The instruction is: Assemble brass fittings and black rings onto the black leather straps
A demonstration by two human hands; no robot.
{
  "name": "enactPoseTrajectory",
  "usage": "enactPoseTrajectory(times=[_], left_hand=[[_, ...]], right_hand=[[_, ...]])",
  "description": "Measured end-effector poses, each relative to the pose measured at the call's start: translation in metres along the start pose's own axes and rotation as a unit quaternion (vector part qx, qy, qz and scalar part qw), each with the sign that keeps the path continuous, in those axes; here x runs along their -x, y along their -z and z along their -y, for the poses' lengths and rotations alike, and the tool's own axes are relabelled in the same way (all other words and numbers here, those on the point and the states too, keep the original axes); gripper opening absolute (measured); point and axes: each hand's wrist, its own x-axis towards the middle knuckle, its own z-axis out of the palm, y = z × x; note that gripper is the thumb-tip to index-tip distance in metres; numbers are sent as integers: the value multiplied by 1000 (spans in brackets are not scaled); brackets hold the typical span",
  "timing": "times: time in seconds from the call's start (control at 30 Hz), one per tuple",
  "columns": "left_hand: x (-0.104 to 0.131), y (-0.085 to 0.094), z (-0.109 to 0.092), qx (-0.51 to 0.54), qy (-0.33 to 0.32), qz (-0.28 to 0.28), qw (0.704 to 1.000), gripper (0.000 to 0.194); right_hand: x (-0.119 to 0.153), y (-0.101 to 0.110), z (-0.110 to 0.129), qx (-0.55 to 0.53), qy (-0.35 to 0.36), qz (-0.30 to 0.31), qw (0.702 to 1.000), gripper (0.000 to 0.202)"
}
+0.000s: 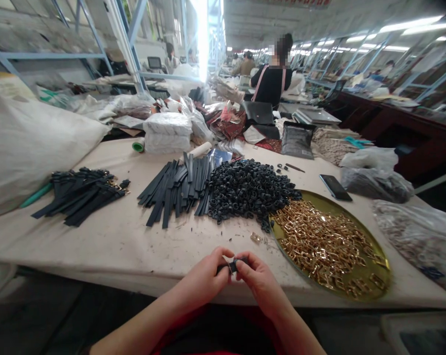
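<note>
The room is a long workshop with blue metal racks, bright ceiling lamps and many benches; other people work far behind, one in a dark top (271,84) stands at the far end of the same table. The table (115,241) has a pale, marked cloth, and the materials on it lie in separate groups, all within arm's reach of the person at the near edge.

The left hand (204,278) and the right hand (258,281) meet just over the near edge of the table. Both are closed narrowly, with thumb and fingertips pinching one small black strap piece (233,266) between them. The piece is held close to the body and between both hands, probably because it is small and needs fine finger work. Whether a metal part is already on it is too small to tell.

In front of the hands lies a heap of black loops (245,190), and left of it a fan of black straps (178,190). Another bundle of straps (82,195) rests apart at the left, perhaps sorted separately. At the right a round golden tray (378,291) keeps the gold buckles (319,244) from scattering. One loose buckle (255,237) lies on the cloth, near the hands. A dark phone (335,187) lies beyond the tray.
</note>
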Motion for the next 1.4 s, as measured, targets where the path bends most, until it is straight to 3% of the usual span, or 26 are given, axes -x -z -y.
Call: enactPoseTrajectory(times=[0.1,0.2,0.33,0.57,0.7,0.8,0.9,0.97,1.03,1.17,1.3,1.4], left_hand=[[-4,-3,8,18,6,-8,1000,29],[-7,-7,18,32,16,-9,999,27],[-7,-9,22,30,18,-29,999,27],[-3,-4,20,-127,46,-52,989,34],[-2,-5,20,-144,48,-57,987,28],[-2,-6,18,-86,42,-53,994,21],[-2,-5,19,-13,51,-64,997,17],[-2,-3,21,45,56,-47,996,19],[-3,-1,25,99,57,-11,993,23],[-3,2,31,150,58,49,986,25],[-2,2,27,204,61,82,974,23],[0,1,22,221,51,66,972,24]], right_hand=[[3,-5,-1,14,1,0,1000,30],[6,-4,-2,-62,-4,15,998,42],[7,-4,-7,-128,-42,24,991,26],[9,-7,-11,-180,-158,112,964,24],[9,-4,-10,-159,-144,114,970,26],[7,-4,-9,-103,-79,71,989,31],[3,-5,-9,18,1,-21,1000,32],[0,-4,-10,122,50,-96,987,30],[-2,-2,-11,191,79,-129,970,28],[-1,4,-11,207,45,-35,977,27],[3,5,-4,97,-27,40,994,28],[4,1,-1,-20,-74,55,996,27]])
